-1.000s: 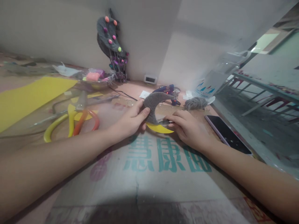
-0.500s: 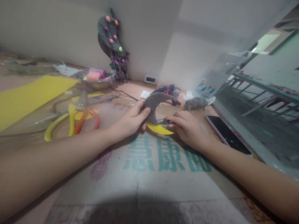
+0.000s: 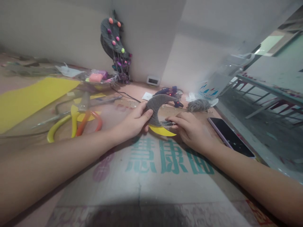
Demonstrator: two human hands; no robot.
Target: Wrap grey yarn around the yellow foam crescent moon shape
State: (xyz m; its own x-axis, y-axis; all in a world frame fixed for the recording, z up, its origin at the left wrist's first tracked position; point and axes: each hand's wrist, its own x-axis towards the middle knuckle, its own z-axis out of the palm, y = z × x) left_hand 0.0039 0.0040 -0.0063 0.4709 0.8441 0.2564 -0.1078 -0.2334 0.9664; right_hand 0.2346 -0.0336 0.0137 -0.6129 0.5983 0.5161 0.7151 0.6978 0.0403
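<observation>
A crescent [image 3: 154, 108] wrapped in grey yarn is gripped at its outer curve by my left hand [image 3: 136, 123], thumb on the front. Bare yellow [image 3: 163, 130] shows along the crescent's lower edge and tip. My right hand [image 3: 190, 129] has its thumb and fingers pinched together at the lower end, where grey yarn strands [image 3: 165, 123] run from the crescent to the fingertips. Behind the crescent lies a dark blue glue gun [image 3: 171, 91] with a small red light. A loose bundle of grey yarn [image 3: 198, 105] rests beyond my right hand.
At left lie scissors with yellow and orange handles [image 3: 74, 126] and a yellow sheet [image 3: 35, 97]. A bowl of colourful pieces [image 3: 99, 82] stands behind them. A beaded grey moon hanging [image 3: 113, 37] leans by the wall. On the right are a phone [image 3: 230, 137] and a plastic jug [image 3: 213, 82].
My right fingers have shifted very slightly at the crescent's lower end, and the yarn strands there look more spread. My left hand keeps its hold. The view has moved slightly.
</observation>
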